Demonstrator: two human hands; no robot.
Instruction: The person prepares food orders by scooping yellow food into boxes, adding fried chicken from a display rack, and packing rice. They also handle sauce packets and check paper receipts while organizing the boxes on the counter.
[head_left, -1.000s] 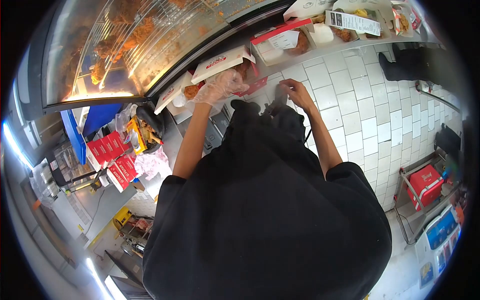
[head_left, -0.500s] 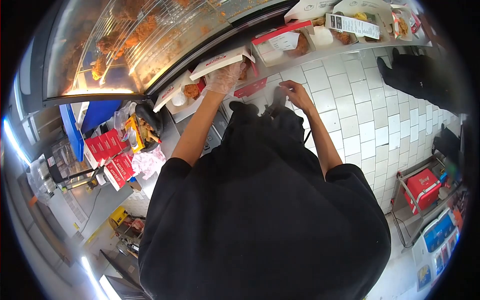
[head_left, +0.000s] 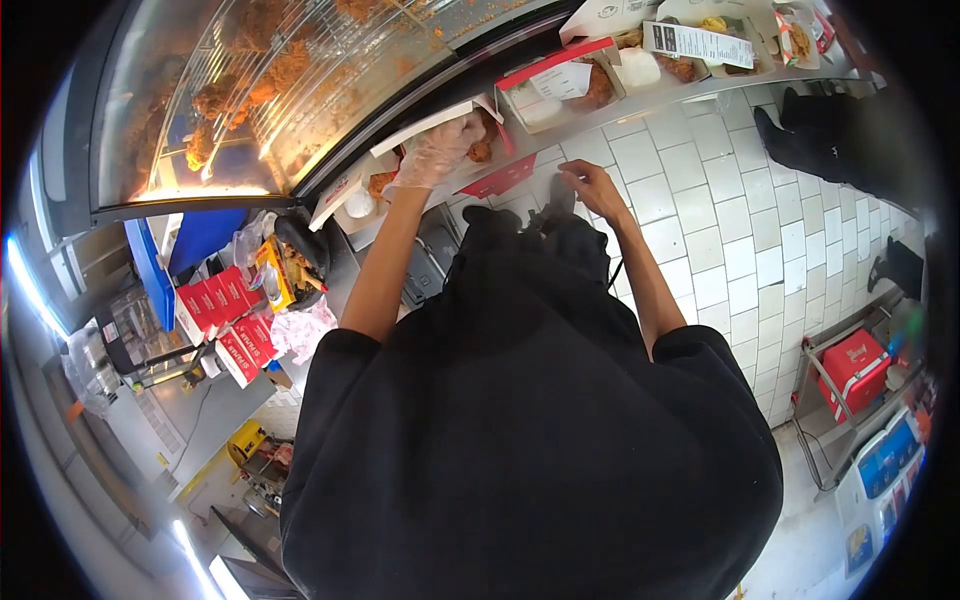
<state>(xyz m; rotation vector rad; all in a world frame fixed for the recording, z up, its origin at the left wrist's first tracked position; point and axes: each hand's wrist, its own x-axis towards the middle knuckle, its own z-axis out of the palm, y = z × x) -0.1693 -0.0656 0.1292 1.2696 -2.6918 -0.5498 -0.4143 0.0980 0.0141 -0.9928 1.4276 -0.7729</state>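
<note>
My left hand [head_left: 435, 155], in a clear plastic glove, reaches into an open white box [head_left: 425, 127] on the steel counter. Its fingertips are beside a piece of fried chicken [head_left: 481, 150], under the raised lid; I cannot tell whether they grip anything. Over the tiled floor, to the right of that box, my bare right hand [head_left: 597, 190] hangs with fingers loosely bent and nothing visible in them. Left of my gloved hand stands another open box with fried chicken [head_left: 380, 185] and a round white item [head_left: 359, 205]. A box with a red-edged lid [head_left: 556, 62] holds more chicken.
Further right along the counter are opened boxes, one bearing a printed receipt [head_left: 703, 45]. A lit glass cabinet [head_left: 330, 90] with fried chicken on racks rises behind. Red cartons [head_left: 215, 303] lie at left. Another person's dark shoe [head_left: 775, 137] shows on the floor at right.
My left hand has drawn back slightly to the left and down within the box, showing more of the chicken. My right hand has barely moved. The surroundings shift slightly with the camera.
</note>
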